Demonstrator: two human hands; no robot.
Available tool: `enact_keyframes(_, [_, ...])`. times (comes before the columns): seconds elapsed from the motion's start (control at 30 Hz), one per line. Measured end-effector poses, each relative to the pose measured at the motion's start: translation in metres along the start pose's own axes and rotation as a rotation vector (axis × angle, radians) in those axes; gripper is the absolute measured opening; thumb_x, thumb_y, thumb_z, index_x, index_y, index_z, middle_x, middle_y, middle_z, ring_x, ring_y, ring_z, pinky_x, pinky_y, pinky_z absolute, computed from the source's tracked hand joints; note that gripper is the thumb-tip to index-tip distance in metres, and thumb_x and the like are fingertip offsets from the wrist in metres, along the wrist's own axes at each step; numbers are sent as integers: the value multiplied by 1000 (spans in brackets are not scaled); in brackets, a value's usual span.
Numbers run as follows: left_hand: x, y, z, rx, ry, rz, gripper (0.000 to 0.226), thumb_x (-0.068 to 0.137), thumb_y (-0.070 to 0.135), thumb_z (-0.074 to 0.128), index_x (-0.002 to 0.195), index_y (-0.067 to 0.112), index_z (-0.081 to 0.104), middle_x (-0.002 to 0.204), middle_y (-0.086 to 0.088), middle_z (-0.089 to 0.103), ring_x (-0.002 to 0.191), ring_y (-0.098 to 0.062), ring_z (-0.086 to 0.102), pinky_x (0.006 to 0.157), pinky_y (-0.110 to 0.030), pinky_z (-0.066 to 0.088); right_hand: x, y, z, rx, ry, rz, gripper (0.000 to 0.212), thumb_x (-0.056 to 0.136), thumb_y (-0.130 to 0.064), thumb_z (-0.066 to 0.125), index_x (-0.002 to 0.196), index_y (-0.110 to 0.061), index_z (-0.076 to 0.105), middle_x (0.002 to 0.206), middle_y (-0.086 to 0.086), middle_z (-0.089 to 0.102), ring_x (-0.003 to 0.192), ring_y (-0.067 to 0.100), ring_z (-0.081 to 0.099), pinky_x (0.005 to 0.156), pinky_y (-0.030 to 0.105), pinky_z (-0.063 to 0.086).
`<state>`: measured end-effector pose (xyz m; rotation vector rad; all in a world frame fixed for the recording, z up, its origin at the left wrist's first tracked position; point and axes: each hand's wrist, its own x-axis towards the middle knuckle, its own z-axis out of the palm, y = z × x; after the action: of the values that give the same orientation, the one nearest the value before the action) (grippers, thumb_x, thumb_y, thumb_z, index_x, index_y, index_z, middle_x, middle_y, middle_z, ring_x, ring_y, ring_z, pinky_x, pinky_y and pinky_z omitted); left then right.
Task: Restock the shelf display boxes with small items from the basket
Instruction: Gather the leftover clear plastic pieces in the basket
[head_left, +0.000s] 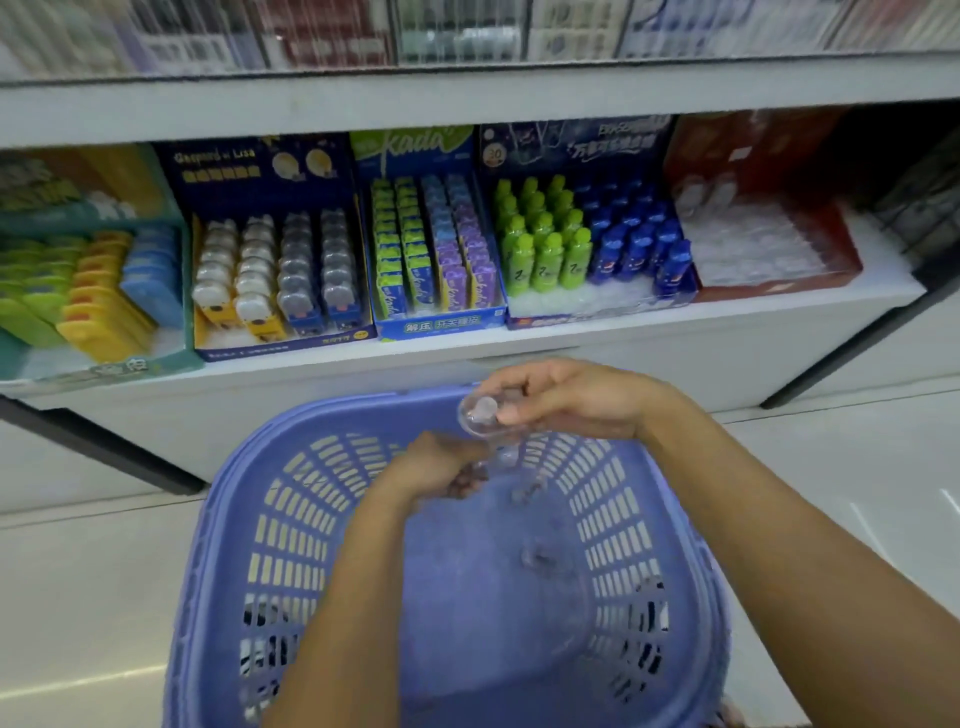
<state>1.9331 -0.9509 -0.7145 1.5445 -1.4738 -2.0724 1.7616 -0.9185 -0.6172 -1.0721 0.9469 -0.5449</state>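
Note:
A blue-violet plastic basket (291, 519) with slotted walls stands on the floor below me. My right hand (566, 397) hovers over its far rim, shut on a small clear round item (480, 413). My left hand (441, 465) is lower, inside the basket, fingers curled around another small clear item that is blurred. A few more clear items (540, 558) lie on the basket bottom. On the shelf ahead, a red display box (779, 283) at the right holds the same kind of clear pieces.
The white shelf (519, 343) carries a row of display boxes: green and blue bottles (587, 244), a blue box of green and purple packs (436, 249), a navy box of round cases (275, 265), a teal box of yellow packs (93, 291). Pale floor tiles surround the basket.

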Motion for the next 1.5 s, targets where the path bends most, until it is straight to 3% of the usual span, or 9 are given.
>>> enact_keyframes(0.27, [-36,104,49,18,-13,412,9,91,18,58,92,13,66,61,9,59,47,0,49,46,-11,42,-65,-46,-49,301,250,-486,30,80,3,54,107,-11,52,89,3,68,83,15,64,82,29,53])
enact_keyframes(0.4, [-37,144,75,154,59,524,12,85,20,69,94,16,64,71,1,66,50,-2,54,52,-15,46,-96,-44,-93,202,433,-545,45,85,-4,55,126,-21,53,97,12,55,89,21,59,81,31,51])
enact_keyframes(0.53, [-20,185,100,293,218,660,17,79,25,75,87,21,61,75,3,64,61,-9,59,65,-29,51,-112,-40,-146,36,902,-540,28,82,-7,67,104,-25,64,91,-1,62,87,16,63,82,29,53])
enact_keyframes(0.63, [1,213,114,485,299,801,25,77,26,76,99,21,65,83,9,62,66,-6,57,63,-14,48,-118,-42,-188,-185,1117,-432,29,76,-9,74,98,-24,64,90,6,67,87,22,65,83,40,54])
enact_keyframes(0.83, [53,255,137,735,432,870,39,78,26,74,112,15,58,99,-1,64,85,-16,59,73,-26,48,-107,-42,-247,-749,1215,-303,29,74,-10,72,100,-25,67,96,-2,69,92,18,65,83,26,50])
enact_keyframes(1.0, [85,270,147,985,402,890,34,82,21,69,113,14,57,110,-5,61,92,-20,56,73,-25,39,-96,-29,-265,-824,1180,-399,42,73,1,67,109,-20,69,92,-12,63,87,4,58,71,-8,34])
enact_keyframes(1.23, [106,280,156,1169,367,820,32,81,17,69,110,13,59,111,-6,60,99,-22,57,77,-26,42,-97,-24,-272,-862,1115,-406,43,74,0,67,106,-28,71,92,-17,61,89,-16,46,69,-12,29])
enact_keyframes(1.4, [100,283,157,1194,386,827,21,83,16,66,102,16,59,99,-2,58,92,-20,57,65,-15,36,-92,-21,-262,-960,1092,-331,37,83,-3,64,115,-21,68,116,6,67,106,17,60,86,11,38])
enact_keyframes(1.5, [101,284,161,1248,440,847,24,88,20,59,111,13,58,111,-7,59,98,-24,55,72,-24,41,-91,-18,-257,-986,1135,-322,31,82,0,63,111,-11,70,108,16,69,102,29,63,91,31,49])
